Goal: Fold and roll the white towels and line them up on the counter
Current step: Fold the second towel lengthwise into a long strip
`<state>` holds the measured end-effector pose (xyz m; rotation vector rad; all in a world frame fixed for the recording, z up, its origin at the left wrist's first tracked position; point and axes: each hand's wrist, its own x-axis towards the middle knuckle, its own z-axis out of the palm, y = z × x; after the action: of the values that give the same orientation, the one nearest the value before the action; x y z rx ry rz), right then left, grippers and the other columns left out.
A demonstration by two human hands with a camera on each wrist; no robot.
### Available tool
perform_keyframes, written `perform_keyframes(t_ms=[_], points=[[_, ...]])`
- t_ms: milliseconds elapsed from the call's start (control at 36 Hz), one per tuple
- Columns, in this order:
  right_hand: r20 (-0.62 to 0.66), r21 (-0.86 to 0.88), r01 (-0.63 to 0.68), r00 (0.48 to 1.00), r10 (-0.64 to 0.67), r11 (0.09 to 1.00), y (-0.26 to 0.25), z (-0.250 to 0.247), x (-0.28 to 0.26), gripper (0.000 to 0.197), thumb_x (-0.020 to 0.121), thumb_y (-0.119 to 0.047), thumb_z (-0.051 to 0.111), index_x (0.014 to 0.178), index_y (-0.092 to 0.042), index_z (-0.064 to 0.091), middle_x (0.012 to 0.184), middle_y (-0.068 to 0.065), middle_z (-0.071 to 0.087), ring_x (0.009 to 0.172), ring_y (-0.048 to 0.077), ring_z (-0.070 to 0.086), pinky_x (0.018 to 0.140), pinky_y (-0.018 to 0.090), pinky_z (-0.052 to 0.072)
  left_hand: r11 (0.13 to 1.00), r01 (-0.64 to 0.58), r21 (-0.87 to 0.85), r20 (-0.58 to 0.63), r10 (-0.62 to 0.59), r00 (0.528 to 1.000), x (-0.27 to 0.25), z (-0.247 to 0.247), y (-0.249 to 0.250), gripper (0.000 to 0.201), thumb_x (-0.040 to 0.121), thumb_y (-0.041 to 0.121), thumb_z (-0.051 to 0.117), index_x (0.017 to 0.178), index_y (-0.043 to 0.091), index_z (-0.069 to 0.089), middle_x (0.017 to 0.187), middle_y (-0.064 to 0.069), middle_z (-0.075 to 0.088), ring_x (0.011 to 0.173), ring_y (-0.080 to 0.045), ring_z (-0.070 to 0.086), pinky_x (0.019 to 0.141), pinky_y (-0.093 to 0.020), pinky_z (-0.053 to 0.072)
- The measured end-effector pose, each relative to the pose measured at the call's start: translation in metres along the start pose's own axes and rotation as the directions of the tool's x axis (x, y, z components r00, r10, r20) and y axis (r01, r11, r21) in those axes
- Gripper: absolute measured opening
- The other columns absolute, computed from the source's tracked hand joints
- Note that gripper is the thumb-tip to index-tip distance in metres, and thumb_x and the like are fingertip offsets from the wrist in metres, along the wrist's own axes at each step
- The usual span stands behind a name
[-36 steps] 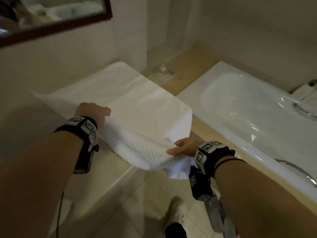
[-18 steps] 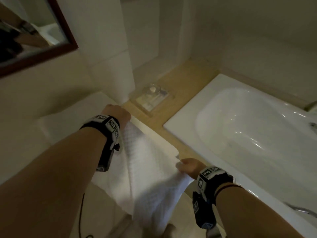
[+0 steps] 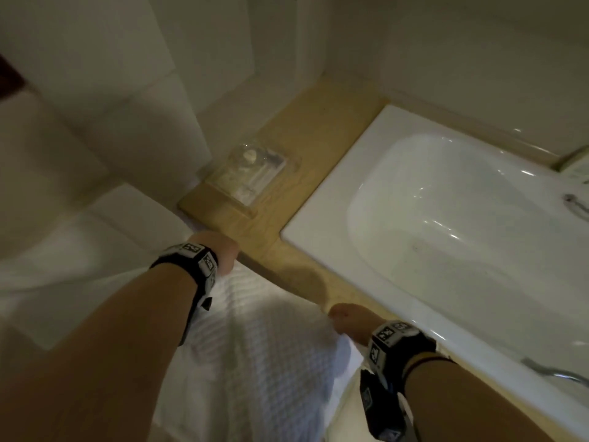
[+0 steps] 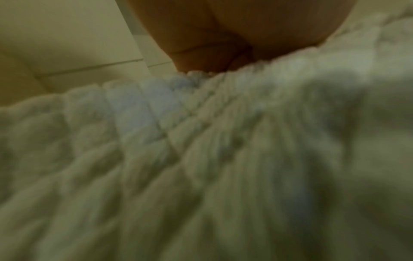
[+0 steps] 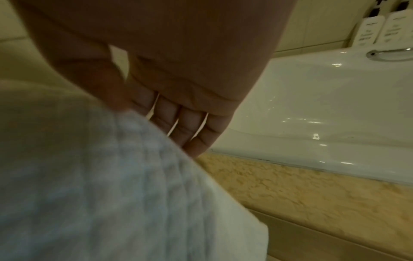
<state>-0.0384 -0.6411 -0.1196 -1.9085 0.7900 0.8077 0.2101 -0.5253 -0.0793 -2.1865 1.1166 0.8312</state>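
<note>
Towel (image 3: 255,355) edge is pinched by left hand (image 3: 220,253) and right hand (image 3: 350,320) fingers (image 5: 187,123).

Your left arm reaches in from seven o'clock toward one o'clock, and your left hand (image 3: 220,255) sits knuckles-up at its far end, fingers curled down out of the head view. Your right arm comes in from five o'clock, and your right hand (image 3: 350,320) lies toward eleven o'clock, its thumb (image 5: 105,84) pinching against nearly straight fingers (image 5: 190,127). Both wrists wear black camera bands.
</note>
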Motion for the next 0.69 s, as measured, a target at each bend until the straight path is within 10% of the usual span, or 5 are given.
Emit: perform_keyframes(t_ms=[139, 250, 417, 555, 694], points=[[-0.043, 0.08, 0.124, 0.992, -0.121, 0.989, -0.025, -0.012, 0.006, 0.021, 0.086, -0.043, 0.063, 0.073, -0.03, 0.052, 0.085, -0.005, 0.053, 0.091, 0.019, 0.05, 0.082, 0.029, 0.037, 0.996, -0.071, -0.047, -0.025, 0.069, 0.997, 0.0, 0.002, -0.007, 0.036, 0.096, 0.008, 0.033, 0.126, 0.008, 0.052, 0.128, -0.008, 0.054, 0.106, -0.021, 0.053, 0.087, -0.026, 0.039], [0.02, -0.068, 0.101, 0.995, -0.1, 0.993, -0.033, -0.015, 0.009, 0.021, 0.09, -0.04, 0.059, 0.094, -0.02, 0.057, 0.102, 0.005, 0.055, 0.094, 0.017, 0.048, 0.082, 0.027, 0.035, 0.951, -0.168, -0.258, -0.225, 0.11, 0.968, -0.003, 0.013, -0.028, 0.022, 0.097, 0.015, 0.034, 0.098, 0.015, 0.056, 0.103, -0.008, 0.062, 0.087, -0.021, 0.054, 0.076, -0.029, 0.04], [0.044, -0.227, 0.024, 0.999, -0.014, 0.974, -0.046, -0.024, 0.012, 0.029, 0.095, -0.042, 0.047, 0.107, -0.016, 0.053, 0.112, 0.006, 0.053, 0.099, 0.018, 0.047, 0.087, 0.029, 0.036, 0.919, -0.048, -0.392, -0.522, -0.18, 0.834, -0.031, 0.026, -0.072, 0.021, 0.094, 0.026, 0.043, 0.108, 0.017, 0.056, 0.108, 0.001, 0.056, 0.104, -0.023, 0.053, 0.081, -0.029, 0.041], [-0.213, -0.302, 0.08, 0.966, -0.149, 0.95, -0.11, -0.032, 0.026, 0.036, 0.097, -0.035, 0.042, 0.121, -0.01, 0.052, 0.127, 0.012, 0.054, 0.115, 0.026, 0.051, 0.088, 0.027, 0.037, 0.748, 0.341, -0.57, -0.272, -0.563, 0.781, -0.073, 0.063, -0.135, 0.042, 0.092, 0.023, 0.049, 0.134, 0.022, 0.042, 0.145, -0.003, 0.033, 0.131, -0.027, 0.035, 0.104, -0.039, 0.037], [-0.113, -0.354, 0.228, 0.952, -0.284, 0.907, -0.211, -0.012, 0.046, 0.031, 0.095, -0.032, 0.047, 0.117, -0.012, 0.057, 0.123, 0.008, 0.057, 0.112, 0.024, 0.052, 0.081, 0.023, 0.034, 0.506, 0.574, -0.644, -0.035, -0.769, 0.638, -0.113, 0.114, -0.184, 0.052, 0.09, 0.022, 0.053, 0.139, 0.021, 0.035, 0.143, -0.008, 0.032, 0.129, -0.028, 0.037, 0.105, -0.039, 0.037]])
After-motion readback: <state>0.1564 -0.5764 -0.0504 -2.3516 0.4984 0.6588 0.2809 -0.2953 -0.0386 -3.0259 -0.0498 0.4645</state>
